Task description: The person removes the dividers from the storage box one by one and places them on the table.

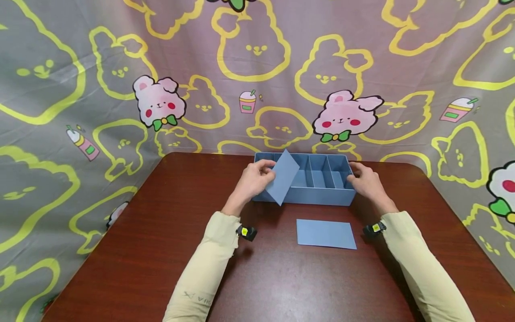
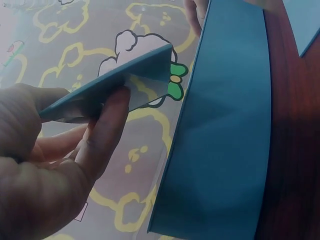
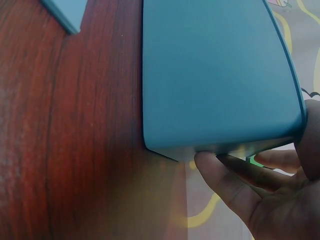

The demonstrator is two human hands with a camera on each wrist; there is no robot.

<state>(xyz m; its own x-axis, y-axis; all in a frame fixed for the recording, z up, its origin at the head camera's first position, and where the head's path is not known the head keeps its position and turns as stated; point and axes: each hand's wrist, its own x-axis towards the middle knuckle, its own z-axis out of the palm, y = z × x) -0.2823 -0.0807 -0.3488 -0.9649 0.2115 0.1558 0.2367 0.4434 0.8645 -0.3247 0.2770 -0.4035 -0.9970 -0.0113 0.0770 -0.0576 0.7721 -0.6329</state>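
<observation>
A blue divided box (image 1: 322, 197) stands near the far side of the table, thin upright dividers (image 1: 331, 172) splitting its inside. My left hand (image 1: 257, 179) pinches a flat blue rectangular panel (image 1: 284, 176) between thumb and fingers, tilted above the box's left part and hiding some of it. In the left wrist view the panel (image 2: 145, 70) appears almost edge-on, beside the box's long wall (image 2: 225, 115). My right hand (image 1: 366, 181) grips the box's right end, its fingers (image 3: 225, 180) against the outer end wall and the thumb at the rim.
A second flat blue panel (image 1: 326, 233) lies on the dark brown table (image 1: 193, 179), in front of the box. Behind the table hangs a curtain (image 1: 273, 107) printed with cartoon bears and rabbits, close to the box's back.
</observation>
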